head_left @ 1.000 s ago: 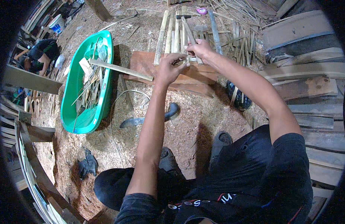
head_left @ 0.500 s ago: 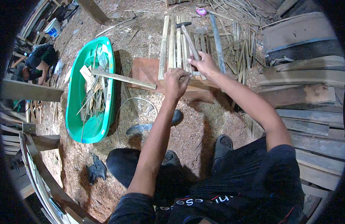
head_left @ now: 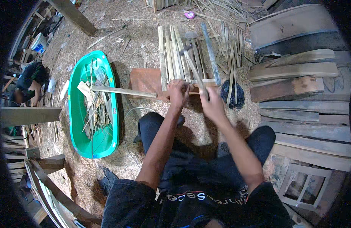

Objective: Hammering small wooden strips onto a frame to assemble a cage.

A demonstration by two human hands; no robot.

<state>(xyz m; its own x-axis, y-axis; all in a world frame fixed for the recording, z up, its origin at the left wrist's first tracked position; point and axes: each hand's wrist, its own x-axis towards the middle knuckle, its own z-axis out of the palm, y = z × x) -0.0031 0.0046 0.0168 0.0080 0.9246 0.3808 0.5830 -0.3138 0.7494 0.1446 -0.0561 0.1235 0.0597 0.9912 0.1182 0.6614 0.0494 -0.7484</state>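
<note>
My right hand is closed around the handle of a hammer, whose dark head is raised over the near part of a row of wooden slats. My left hand rests at the near end of these slats with its fingers pinched together. Whatever sits between those fingertips is too small to make out. The slats lie side by side, pointing away from me, with a crosswise wooden piece at their near end. Under and beside them is a reddish-brown board.
On my left stands a green plastic tub of wood scraps, a long strip jutting from it. Curved planks line the right side. A black bag and a pink tape measure lie nearby. Another person crouches at far left.
My right hand has come nearer to me, and the hammer has shifted with it. My knees have spread and bent, and the whole view has shifted. My left hand stays at the slats' near end.
</note>
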